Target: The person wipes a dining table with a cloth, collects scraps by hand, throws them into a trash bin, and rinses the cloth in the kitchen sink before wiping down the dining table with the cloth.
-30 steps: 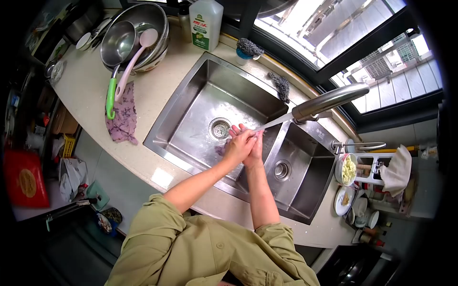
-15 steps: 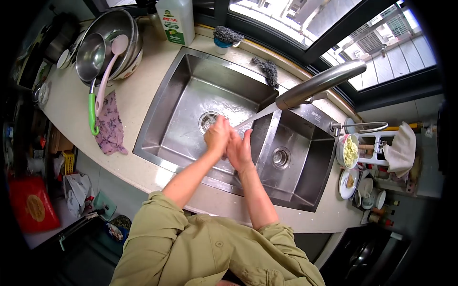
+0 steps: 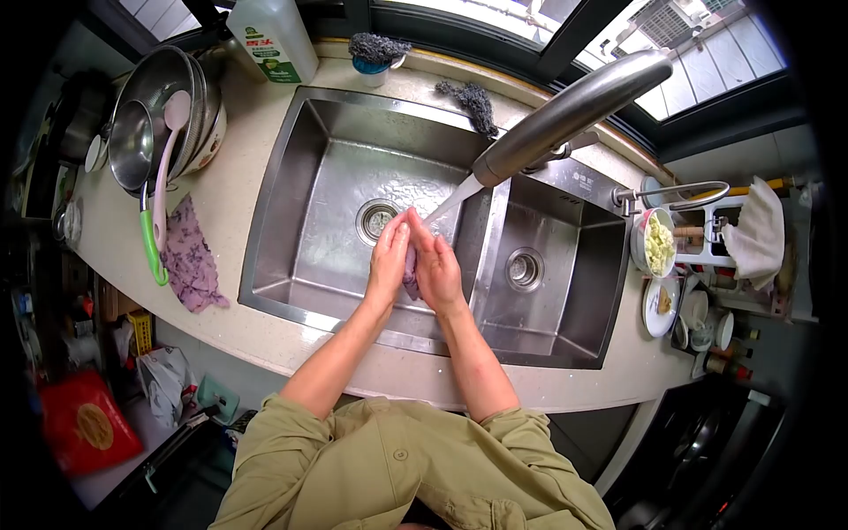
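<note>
My left hand [image 3: 386, 267] and my right hand [image 3: 437, 270] are together over the larger sink basin [image 3: 340, 181], fingers stretched forward and fingertips meeting. A stream of water [image 3: 453, 196] from the metal faucet [image 3: 565, 124] runs down onto the fingers of my right hand. Between the palms shows a small purplish patch [image 3: 411, 276]; I cannot tell whether it is a thing or shaded skin. Just beyond my left fingertips lies the round drain [image 3: 378, 221], with water spread over the basin floor.
The smaller basin [image 3: 565, 265] adjoins on the right. Scouring pads [image 3: 473, 104] and a white bottle [image 3: 274, 40] stand along the back. At left are stacked pans [image 3: 168, 97], a pink spoon [image 3: 163, 168] and a purple cloth [image 3: 193, 261]. A bowl of pale food [image 3: 658, 243] sits right.
My hands have gone from rubbing, the left crossed over the right, to lying side by side with straight fingers. The view has shifted slightly.
</note>
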`<state>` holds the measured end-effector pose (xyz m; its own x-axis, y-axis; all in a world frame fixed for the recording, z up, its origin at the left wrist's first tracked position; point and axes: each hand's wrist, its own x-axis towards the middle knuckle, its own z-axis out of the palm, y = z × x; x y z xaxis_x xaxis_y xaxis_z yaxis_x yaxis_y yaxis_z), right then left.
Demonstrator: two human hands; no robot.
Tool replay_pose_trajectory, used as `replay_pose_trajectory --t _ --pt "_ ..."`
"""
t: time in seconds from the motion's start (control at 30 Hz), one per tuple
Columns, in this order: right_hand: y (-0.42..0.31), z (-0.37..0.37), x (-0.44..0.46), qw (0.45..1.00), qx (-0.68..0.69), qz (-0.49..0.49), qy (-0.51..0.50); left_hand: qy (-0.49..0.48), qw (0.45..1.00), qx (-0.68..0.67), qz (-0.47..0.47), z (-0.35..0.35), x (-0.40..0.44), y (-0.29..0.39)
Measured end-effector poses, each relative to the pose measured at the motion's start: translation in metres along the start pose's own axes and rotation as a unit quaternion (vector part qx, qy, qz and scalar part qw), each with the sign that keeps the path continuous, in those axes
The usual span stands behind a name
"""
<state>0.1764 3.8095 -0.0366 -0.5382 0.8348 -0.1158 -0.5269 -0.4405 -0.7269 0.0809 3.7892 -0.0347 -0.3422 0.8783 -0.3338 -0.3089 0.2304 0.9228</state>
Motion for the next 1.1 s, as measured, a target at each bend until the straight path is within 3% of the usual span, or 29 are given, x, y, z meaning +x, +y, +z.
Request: replay_pose_trajectory --t 0.4,0.6,0.9,1.0,1.1 --pt "-0.014 0.014 -0.006 0.998 -0.04 -0.043 0.017 -0.046 0.997 -0.053 -0.044 0.005 -0.012 0.01" --pt "-0.025 0.022 -0.008 0.999 -0.008 -0.003 0.038 -0.052 0.997 -0.048 -0.028 0.011 -0.017 0.017" --pt "-0.018 0.007 -0.001 0.996 -0.076 -0.048 0.029 -0.074 0.99 -0.104 -0.056 0.003 0.008 0.012" --pt "-0.029 0.005 0.0 0.985 -0.14 -0.044 0.09 -0.057 0.992 -0.109 -0.038 0.014 0.011 0.031" --pt "-0.049 -0.01 0.005 0.95 -0.289 0.104 0.051 -0.072 0.995 -0.063 -0.022 0.005 0.025 0.03"
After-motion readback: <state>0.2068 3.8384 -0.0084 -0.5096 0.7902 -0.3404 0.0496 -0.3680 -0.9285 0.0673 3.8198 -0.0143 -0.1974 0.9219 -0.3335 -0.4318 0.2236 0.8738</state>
